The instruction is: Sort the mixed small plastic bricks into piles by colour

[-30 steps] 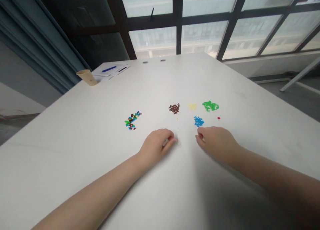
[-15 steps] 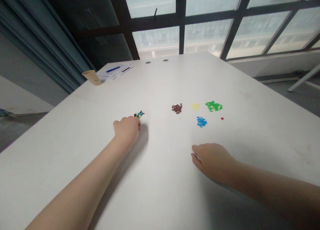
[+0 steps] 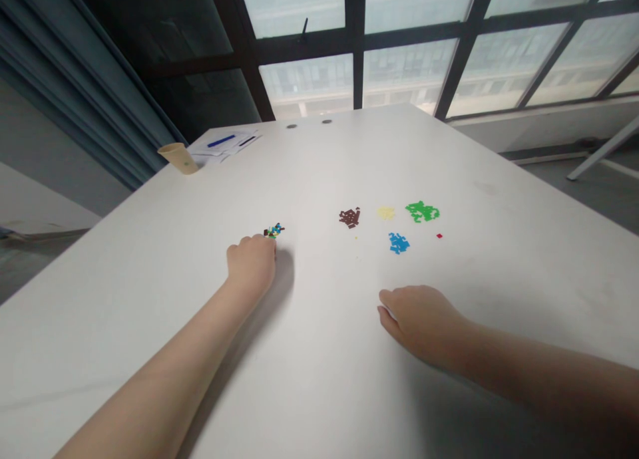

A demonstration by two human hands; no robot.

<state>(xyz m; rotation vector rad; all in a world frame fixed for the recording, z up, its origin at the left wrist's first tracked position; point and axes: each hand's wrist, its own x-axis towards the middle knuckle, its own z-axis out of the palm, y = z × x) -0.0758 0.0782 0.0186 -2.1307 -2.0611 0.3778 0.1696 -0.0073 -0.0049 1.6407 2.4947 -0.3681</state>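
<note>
Tall windows (image 3: 308, 80) back a white counter (image 3: 319, 352) on which small, flat coloured pieces lie in loose clusters. At the mixed pile (image 3: 274, 230), the left hand (image 3: 251, 266) bends down with curled fingers; its fingertips are hidden, so I cannot tell whether it grips a piece. The right hand (image 3: 422, 316) holds its thumb and forefinger slightly parted, nothing visible between them, on the near side of the blue pile (image 3: 398, 243).

Crowding looks like the main risk: the mixed pieces lie close together, so a fingertip could drag out several or scatter them. Blue sits near the yellow pile (image 3: 386, 213), and green (image 3: 422, 211) beside that, so a sloppy drop or a brushing wrist could blend colours. One lone red piece (image 3: 439, 235) could easily get knocked aside.
</note>
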